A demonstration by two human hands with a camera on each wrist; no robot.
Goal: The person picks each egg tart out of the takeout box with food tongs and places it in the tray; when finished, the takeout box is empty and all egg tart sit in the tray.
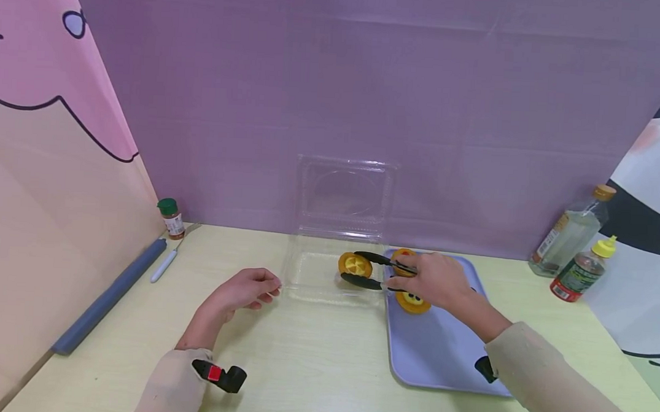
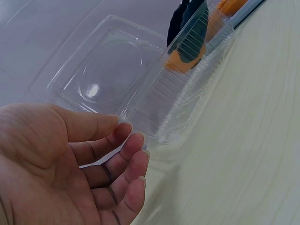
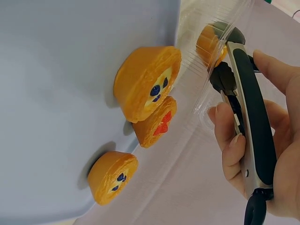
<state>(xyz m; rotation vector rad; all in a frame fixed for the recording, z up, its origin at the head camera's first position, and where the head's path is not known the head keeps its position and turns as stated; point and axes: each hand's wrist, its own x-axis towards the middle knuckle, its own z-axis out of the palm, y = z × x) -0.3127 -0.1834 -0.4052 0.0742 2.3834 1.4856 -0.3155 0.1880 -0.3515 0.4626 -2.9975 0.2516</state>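
A clear plastic clamshell box (image 1: 310, 273) stands with its lid (image 1: 346, 197) raised against the backdrop. My left hand (image 1: 247, 290) is at its left side, thumb and forefinger pinching the rim in the left wrist view. My right hand (image 1: 434, 281) grips black-tipped tongs (image 3: 255, 117). Between the tong tips is an orange-brown tart (image 1: 355, 264) with yellow pieces on top, inside the box at its right. The lavender tray (image 1: 428, 358) holds a blueberry-topped tart (image 3: 147, 84), a tart with red topping (image 3: 157, 124) and another blueberry tart (image 3: 112, 178).
At the back right stand a clear bottle (image 1: 572, 235) and a yellow-capped bottle (image 1: 583, 269). A green-capped jar (image 1: 171, 217), a tool with a pale blue handle (image 1: 164, 266) and a long dark blue roll (image 1: 110, 298) lie along the left side.
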